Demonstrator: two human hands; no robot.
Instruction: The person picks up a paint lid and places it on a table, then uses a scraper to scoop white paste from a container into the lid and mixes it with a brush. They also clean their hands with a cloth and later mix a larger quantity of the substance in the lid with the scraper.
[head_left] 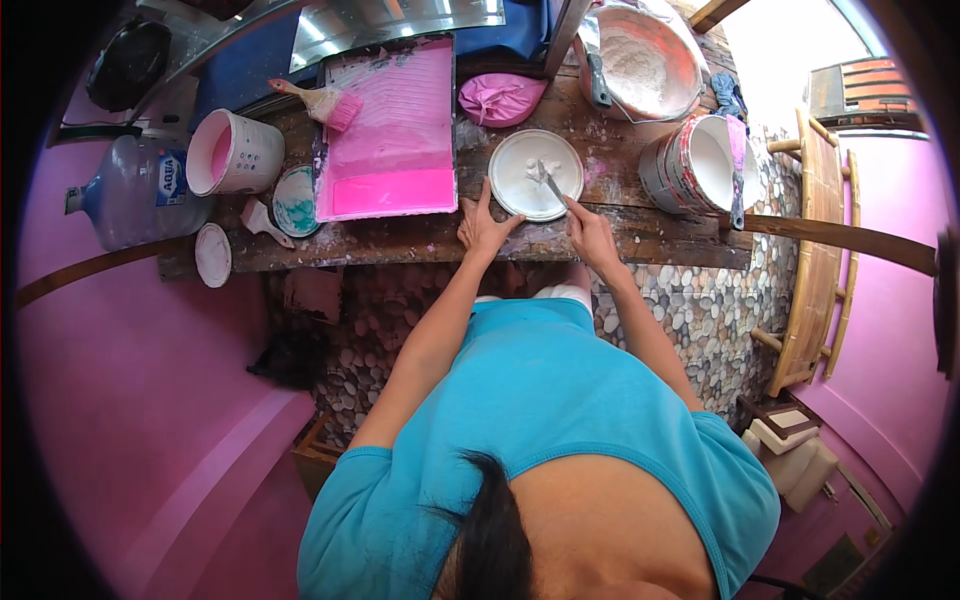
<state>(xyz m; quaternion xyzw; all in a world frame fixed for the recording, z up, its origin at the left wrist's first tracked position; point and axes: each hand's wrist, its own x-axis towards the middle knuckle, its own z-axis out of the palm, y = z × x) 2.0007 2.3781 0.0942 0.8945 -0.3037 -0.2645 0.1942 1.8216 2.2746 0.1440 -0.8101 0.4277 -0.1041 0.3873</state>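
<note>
Along the near side of the wooden table, the left hand spreads against the rim of the lid; the right hand curls round the putty knife. Probably light, the lid could skid: brace its rim. White paste looks soft, slippery.

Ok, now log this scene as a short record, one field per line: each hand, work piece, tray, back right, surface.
Left hand: open, thumb and finger spread at the near-left rim of the lid
Right hand: grip closed on a putty knife
Work piece: round white lid with white paste on it
Tray: pink paint at the near end; paintbrush across the left edge
Back right: bucket of pale powder
Surface: stained wooden table
</note>
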